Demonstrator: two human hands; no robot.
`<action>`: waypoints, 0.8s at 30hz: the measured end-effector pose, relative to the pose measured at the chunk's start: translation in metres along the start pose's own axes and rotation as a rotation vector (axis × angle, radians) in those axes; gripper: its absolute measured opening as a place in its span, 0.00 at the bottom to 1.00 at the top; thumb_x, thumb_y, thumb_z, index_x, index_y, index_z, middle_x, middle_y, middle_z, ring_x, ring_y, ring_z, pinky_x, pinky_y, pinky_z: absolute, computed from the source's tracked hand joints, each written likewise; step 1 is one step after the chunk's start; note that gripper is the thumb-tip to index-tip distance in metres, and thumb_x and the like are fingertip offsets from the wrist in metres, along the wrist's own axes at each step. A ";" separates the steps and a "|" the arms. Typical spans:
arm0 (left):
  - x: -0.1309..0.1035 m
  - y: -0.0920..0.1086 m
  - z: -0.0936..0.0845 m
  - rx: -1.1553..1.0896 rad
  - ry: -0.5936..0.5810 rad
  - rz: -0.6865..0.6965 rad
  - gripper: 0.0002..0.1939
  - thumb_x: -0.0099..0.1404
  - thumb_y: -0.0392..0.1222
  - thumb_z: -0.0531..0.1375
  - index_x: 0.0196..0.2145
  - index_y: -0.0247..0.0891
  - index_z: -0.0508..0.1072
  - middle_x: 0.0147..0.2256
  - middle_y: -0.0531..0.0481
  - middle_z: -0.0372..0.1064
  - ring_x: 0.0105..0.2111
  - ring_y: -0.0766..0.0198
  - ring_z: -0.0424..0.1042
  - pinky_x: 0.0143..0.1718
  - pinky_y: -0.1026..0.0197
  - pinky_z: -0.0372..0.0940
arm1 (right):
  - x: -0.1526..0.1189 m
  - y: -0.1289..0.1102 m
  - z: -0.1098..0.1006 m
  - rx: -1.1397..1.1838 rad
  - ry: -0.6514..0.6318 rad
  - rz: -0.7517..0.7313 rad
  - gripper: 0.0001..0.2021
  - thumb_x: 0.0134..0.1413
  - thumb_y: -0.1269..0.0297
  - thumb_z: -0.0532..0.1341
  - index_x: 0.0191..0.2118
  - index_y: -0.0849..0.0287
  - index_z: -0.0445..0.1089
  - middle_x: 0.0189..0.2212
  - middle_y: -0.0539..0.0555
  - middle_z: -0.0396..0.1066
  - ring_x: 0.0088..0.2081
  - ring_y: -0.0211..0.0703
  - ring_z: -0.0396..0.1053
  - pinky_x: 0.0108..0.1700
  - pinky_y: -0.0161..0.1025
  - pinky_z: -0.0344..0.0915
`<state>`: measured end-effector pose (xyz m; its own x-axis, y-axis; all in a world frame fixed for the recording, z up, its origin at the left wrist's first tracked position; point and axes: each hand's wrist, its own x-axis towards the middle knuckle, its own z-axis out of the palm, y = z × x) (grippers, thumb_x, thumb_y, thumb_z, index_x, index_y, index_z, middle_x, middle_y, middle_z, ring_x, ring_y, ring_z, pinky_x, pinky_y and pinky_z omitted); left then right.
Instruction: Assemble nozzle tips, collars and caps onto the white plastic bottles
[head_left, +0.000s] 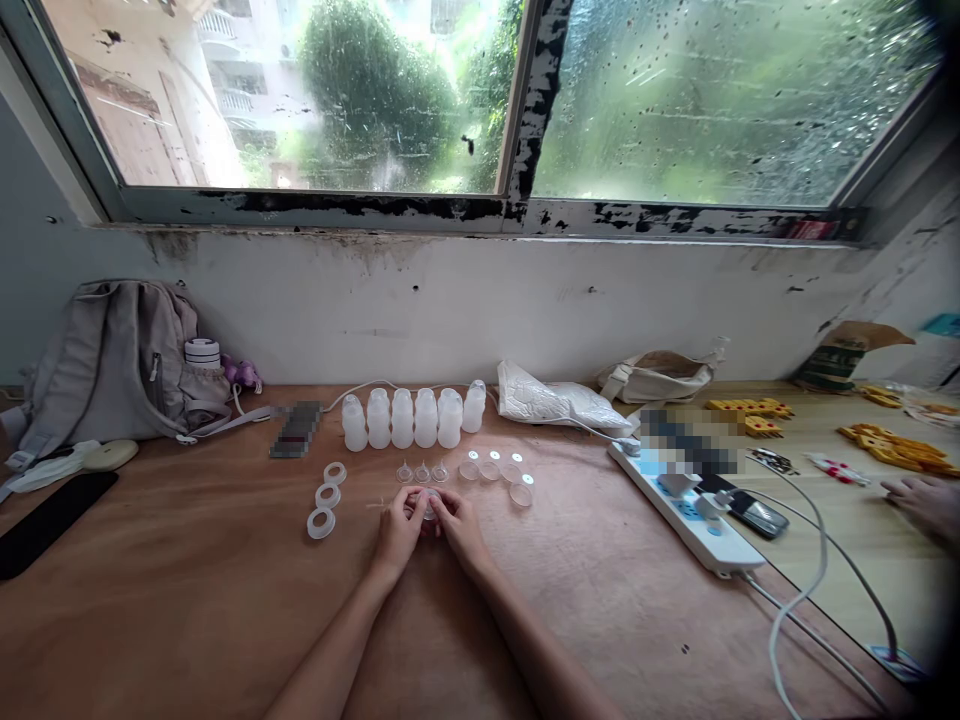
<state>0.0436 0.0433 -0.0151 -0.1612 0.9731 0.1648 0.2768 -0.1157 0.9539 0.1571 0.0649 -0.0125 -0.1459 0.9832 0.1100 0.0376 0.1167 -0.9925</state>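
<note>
My left hand (402,530) and my right hand (459,525) meet at the middle of the table, fingertips pinched around a small translucent round piece (430,511). Fingers cover most of it, so its exact kind is hard to make out. Just beyond my fingers, three clear bottle nipples (422,472) stand in a row. Three white screw rings (328,495) lie to the left in a slanting line. To the right are several clear round caps (490,468), each near a small white disc. Behind them several frosted white bottles (402,418) stand upright.
A power strip (690,515) with plugs and cables lies right. Behind are a white padded bag (555,395) and a beige pouch (660,378); a grey backpack (127,360) stands left. Another person's hand (919,500) is near yellow parts (896,448) at far right.
</note>
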 end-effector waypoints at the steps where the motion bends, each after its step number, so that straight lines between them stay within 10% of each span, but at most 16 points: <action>1: 0.000 -0.001 0.000 -0.005 -0.005 -0.006 0.16 0.59 0.51 0.51 0.35 0.36 0.66 0.25 0.50 0.69 0.19 0.67 0.69 0.18 0.67 0.63 | 0.000 0.000 0.001 0.038 -0.009 0.020 0.19 0.44 0.51 0.57 0.35 0.63 0.71 0.23 0.53 0.71 0.17 0.36 0.63 0.19 0.33 0.62; 24: -0.005 0.003 0.004 0.053 0.019 0.033 0.08 0.60 0.46 0.49 0.31 0.38 0.61 0.26 0.51 0.68 0.24 0.65 0.69 0.25 0.65 0.63 | -0.002 0.008 0.004 -0.103 0.092 -0.045 0.11 0.45 0.58 0.58 0.29 0.61 0.69 0.23 0.53 0.70 0.25 0.40 0.66 0.25 0.34 0.63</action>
<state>0.0489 0.0387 -0.0137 -0.1693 0.9647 0.2017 0.3323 -0.1368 0.9332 0.1537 0.0636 -0.0210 -0.0582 0.9849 0.1631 0.1351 0.1697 -0.9762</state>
